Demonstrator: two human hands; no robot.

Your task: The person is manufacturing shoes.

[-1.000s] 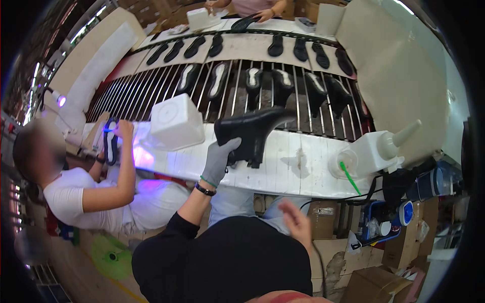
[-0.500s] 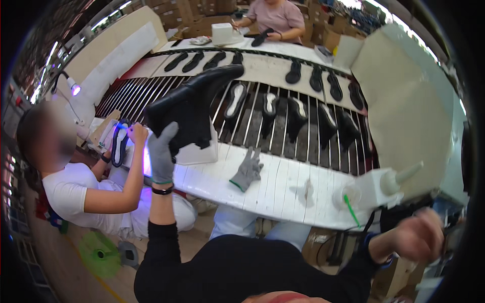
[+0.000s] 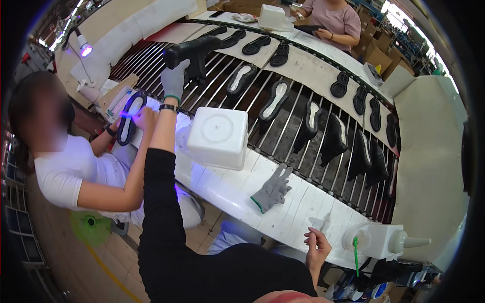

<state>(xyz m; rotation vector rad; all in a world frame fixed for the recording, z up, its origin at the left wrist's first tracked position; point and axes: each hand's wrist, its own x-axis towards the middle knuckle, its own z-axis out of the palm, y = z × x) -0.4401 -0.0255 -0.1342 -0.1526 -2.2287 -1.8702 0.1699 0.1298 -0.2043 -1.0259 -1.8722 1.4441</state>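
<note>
My left hand (image 3: 174, 81), in a grey glove, is stretched out over the far-left part of the slatted conveyor. It grips a black boot (image 3: 194, 53), held sideways above the bars. My bare right hand (image 3: 317, 247) is at the near edge of the white table (image 3: 232, 187), its fingers loosely bent and apart with nothing seen in them. A loose grey glove (image 3: 274, 189) with a green cuff lies on the table. Right of that hand are a white plastic container with a spout (image 3: 391, 241) and a green-handled stick (image 3: 356, 255).
Several black boots (image 3: 333, 139) lie on the conveyor bars (image 3: 283, 146), and black soles (image 3: 256, 45) line the strip beyond. A white box-shaped container (image 3: 217, 134) stands near my left arm. A co-worker (image 3: 76, 166) at left handles a sole (image 3: 132, 118); another person (image 3: 333, 22) is across.
My left hand has carried the boot away from me, over the conveyor. My right hand has come in from the far right to the table edge. The view has shifted.
</note>
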